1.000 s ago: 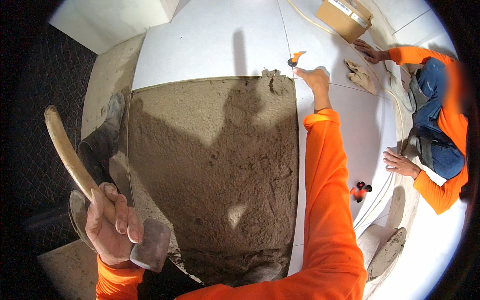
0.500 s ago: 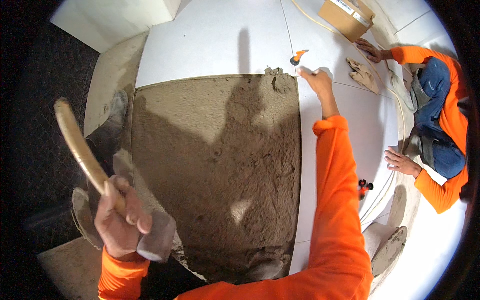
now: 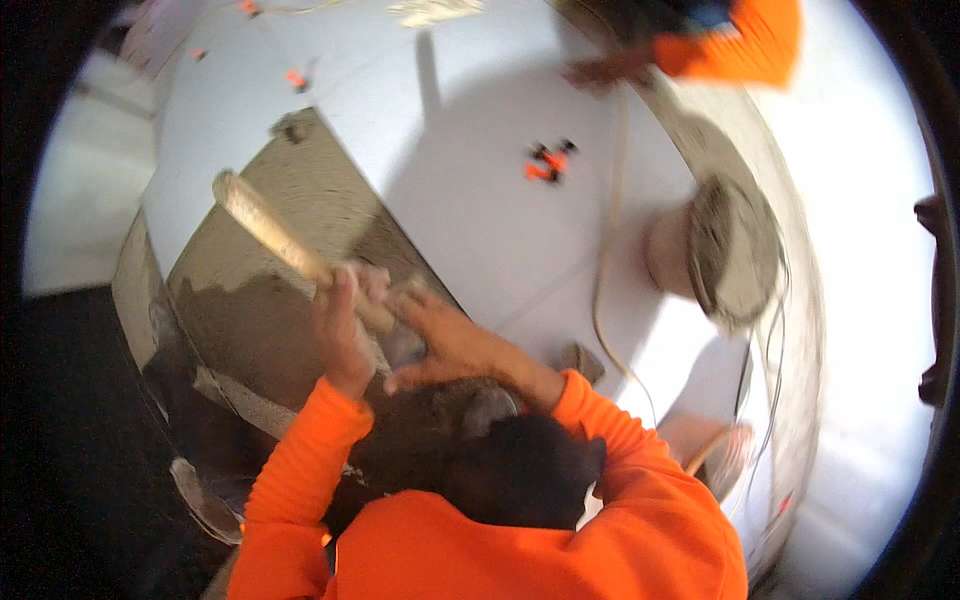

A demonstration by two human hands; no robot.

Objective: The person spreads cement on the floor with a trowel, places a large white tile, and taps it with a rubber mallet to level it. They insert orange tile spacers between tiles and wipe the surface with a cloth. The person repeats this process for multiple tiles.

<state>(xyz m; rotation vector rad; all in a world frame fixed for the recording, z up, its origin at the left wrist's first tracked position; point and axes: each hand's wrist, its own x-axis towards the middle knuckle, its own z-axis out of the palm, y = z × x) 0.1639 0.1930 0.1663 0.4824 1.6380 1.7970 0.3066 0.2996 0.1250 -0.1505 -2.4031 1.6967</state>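
- Mallet (image 3: 265,228) is in front of the person, held over the mortar bed (image 3: 240,320); its wooden handle slants to the upper left, and its grey mallet head (image 3: 403,347) is between the two hands.
- The left hand (image 3: 343,330) has its fingers folded around the handle, close to the head. This short hold should give good control, but for firm taps I think a place farther from the head serves better.
- The right hand (image 3: 460,345) is beside the mallet head, thumb and fingers parted. Because of the blur, I am not able to say if they grip it or are only near.
- If the hold is to be changed, it seems wise that one hand is firm before the other lets go, so the mallet does not drop and make a hollow in the mortar.
- The pale tiles (image 3: 480,230) border the mortar at the right. Their edges could chip, I suppose, so any tap should be light, flat and away from the rim.
- Orange-and-black clips (image 3: 548,163) lie on the tiles, and a co-worker's hand (image 3: 608,70) is near the top of the view. It would be careful to give both enough room before any swing.
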